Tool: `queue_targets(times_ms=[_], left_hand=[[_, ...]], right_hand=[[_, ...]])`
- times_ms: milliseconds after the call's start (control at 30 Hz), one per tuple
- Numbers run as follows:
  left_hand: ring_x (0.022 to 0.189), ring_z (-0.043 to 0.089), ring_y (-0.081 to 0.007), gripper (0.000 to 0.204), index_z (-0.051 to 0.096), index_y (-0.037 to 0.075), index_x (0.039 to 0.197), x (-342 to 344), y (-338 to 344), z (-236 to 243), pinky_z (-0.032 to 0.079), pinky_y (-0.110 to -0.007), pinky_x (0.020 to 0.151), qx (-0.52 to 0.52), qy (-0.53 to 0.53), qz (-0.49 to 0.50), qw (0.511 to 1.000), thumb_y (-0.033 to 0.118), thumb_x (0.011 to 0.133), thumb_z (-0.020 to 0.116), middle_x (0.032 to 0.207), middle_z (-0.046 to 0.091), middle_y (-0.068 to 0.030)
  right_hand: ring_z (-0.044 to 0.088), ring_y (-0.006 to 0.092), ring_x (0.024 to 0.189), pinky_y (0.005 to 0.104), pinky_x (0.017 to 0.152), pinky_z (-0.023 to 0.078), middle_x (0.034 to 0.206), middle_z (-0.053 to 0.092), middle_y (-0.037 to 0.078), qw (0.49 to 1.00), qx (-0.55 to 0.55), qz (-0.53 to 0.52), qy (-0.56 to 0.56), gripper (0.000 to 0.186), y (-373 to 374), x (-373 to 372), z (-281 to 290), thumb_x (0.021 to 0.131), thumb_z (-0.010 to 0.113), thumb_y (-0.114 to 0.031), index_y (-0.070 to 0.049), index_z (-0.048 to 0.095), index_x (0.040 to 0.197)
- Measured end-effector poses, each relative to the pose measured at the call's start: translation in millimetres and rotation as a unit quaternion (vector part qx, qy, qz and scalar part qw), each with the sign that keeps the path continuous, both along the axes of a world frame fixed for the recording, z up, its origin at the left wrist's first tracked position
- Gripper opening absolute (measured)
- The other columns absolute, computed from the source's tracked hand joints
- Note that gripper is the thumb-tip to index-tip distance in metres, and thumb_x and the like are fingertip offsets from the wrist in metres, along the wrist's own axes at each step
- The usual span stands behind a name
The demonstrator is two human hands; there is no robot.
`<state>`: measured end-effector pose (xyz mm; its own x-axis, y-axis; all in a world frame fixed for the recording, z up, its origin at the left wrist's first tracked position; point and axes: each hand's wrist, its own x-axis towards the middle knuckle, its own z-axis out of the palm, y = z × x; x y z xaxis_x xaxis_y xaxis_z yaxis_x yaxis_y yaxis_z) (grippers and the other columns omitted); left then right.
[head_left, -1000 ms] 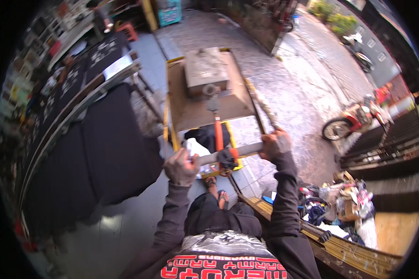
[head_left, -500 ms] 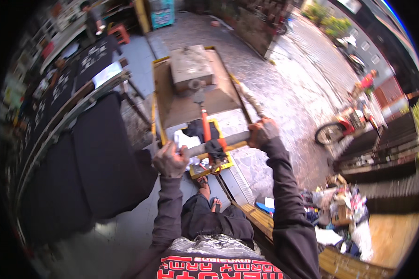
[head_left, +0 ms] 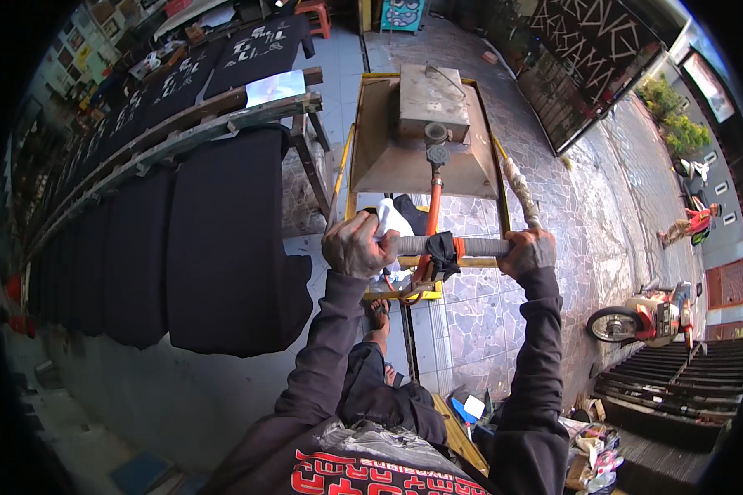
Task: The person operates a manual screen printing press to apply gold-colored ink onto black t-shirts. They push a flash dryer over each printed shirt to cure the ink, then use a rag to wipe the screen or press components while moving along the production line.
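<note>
Head view: grey handle bar (head_left: 470,246) is gripped at both ends, left hand (head_left: 357,246) clamped over a white cloth (head_left: 390,221), right hand (head_left: 527,252) clamped on bare bar. Bar is held above the yellow frame (head_left: 348,161), near black shirts (head_left: 182,247).

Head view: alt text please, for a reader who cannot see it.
Both hands, left hand and right hand, grip a grey horizontal handlebar on a yellow-framed cart. Black shirts hang on a rack at left; a parked scooter stands at right.
</note>
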<state>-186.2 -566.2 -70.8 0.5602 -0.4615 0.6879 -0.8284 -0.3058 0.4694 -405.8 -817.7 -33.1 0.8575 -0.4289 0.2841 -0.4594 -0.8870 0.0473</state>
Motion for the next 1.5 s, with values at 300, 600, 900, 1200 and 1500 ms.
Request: queue_targets(times_ms=[300, 600, 900, 1200, 1500], left_hand=[[0.053, 0.058, -0.0306, 0.053, 0.053, 0.008, 0.063, 44.4, -56.4, 1.4, 0.044, -0.042, 0.051, 0.010, -0.023, 0.043, 0.999, 0.056, 0.086, 0.061, 0.064, 0.051, -0.0086], [0.064, 0.061, -0.0226, 0.047, 0.064, 0.005, 0.090, 63.1, -111.7, -11.6, 0.042, -0.038, 0.058, -0.026, -0.013, 0.005, 1.000, 0.052, 0.089, 0.063, 0.085, 0.060, -0.0076], [0.065, 0.062, -0.0164, 0.042, 0.068, 0.007, 0.088, 94.2, -147.6, -15.0, 0.047, -0.033, 0.058, -0.011, -0.009, 0.034, 0.999, 0.048, 0.091, 0.062, 0.084, 0.064, -0.0041], [0.063, 0.058, -0.0183, 0.046, 0.065, 0.008, 0.083, 122.0, -192.6, -31.7, 0.042, -0.034, 0.059, -0.032, -0.020, 0.081, 0.996, 0.053, 0.091, 0.058, 0.080, 0.061, -0.0043], [0.056, 0.058, -0.0209, 0.046, 0.065, 0.008, 0.082, 170.8, -236.7, -35.0, 0.040, -0.036, 0.051, -0.020, -0.083, 0.121, 0.989, 0.050, 0.094, 0.051, 0.071, 0.056, -0.0027]], right_hand=[[0.068, 0.0285, 0.067, 0.0419, 0.069, 0.055, 0.066, 0.068, 0.007, 0.998, 0.014, 0.060, -0.023, 0.025, -66.3, 68.5, 9.5, 0.053, 0.080, -0.024, -0.013, 0.073, 0.074], [0.046, 0.0311, 0.046, 0.0418, 0.048, 0.036, 0.050, 0.038, 0.008, 0.987, -0.002, 0.135, -0.085, 0.025, -129.3, 99.4, 7.8, 0.050, 0.068, -0.012, -0.010, 0.043, 0.056], [0.043, 0.0321, 0.047, 0.0418, 0.051, 0.035, 0.051, 0.033, 0.009, 0.982, 0.009, 0.169, -0.078, 0.028, -184.2, 142.3, -6.5, 0.050, 0.063, -0.012, -0.010, 0.035, 0.057], [0.047, 0.0349, 0.048, 0.0428, 0.048, 0.036, 0.051, 0.039, 0.011, 0.974, 0.014, 0.208, -0.085, 0.021, -227.0, 193.8, -9.3, 0.055, 0.061, -0.010, -0.010, 0.040, 0.056], [0.056, 0.0316, 0.054, 0.0425, 0.057, 0.046, 0.054, 0.051, 0.009, 0.975, 0.027, 0.191, -0.111, 0.018, -272.3, 246.2, -19.1, 0.054, 0.071, -0.016, -0.012, 0.056, 0.062]])
